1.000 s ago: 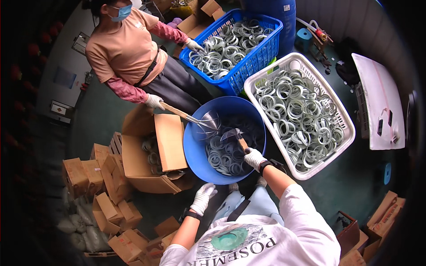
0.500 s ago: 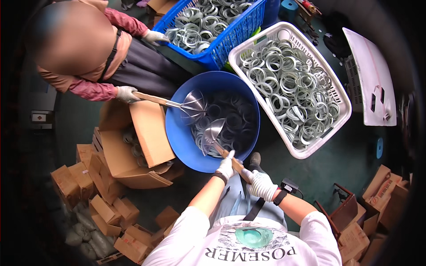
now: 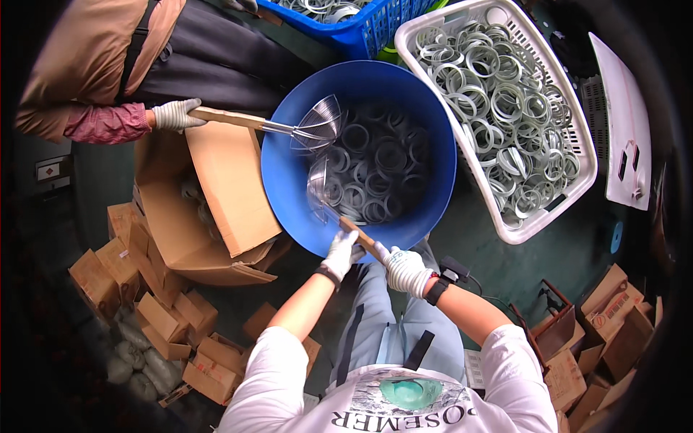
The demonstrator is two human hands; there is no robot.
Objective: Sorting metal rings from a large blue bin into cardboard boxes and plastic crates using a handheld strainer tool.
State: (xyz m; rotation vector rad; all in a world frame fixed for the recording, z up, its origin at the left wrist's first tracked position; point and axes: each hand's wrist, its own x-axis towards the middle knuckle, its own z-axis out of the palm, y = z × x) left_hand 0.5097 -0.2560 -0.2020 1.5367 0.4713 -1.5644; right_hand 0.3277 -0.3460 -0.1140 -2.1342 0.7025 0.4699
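At the near rim of the round blue plastic tub [image 3: 289, 180], your gloved left hand [image 3: 341, 252] and right hand [image 3: 404, 268] clasp the wooden-handled wire skimmer [image 3: 339, 209], mid-scoop among submerged metal rings [image 3: 375, 173]; next, lift it level.

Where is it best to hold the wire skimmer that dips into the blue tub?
Probably by the wooden handle, from the near rim of the blue tub. It sticks out over that rim toward both hands, while the mesh scoop lies among the rings.
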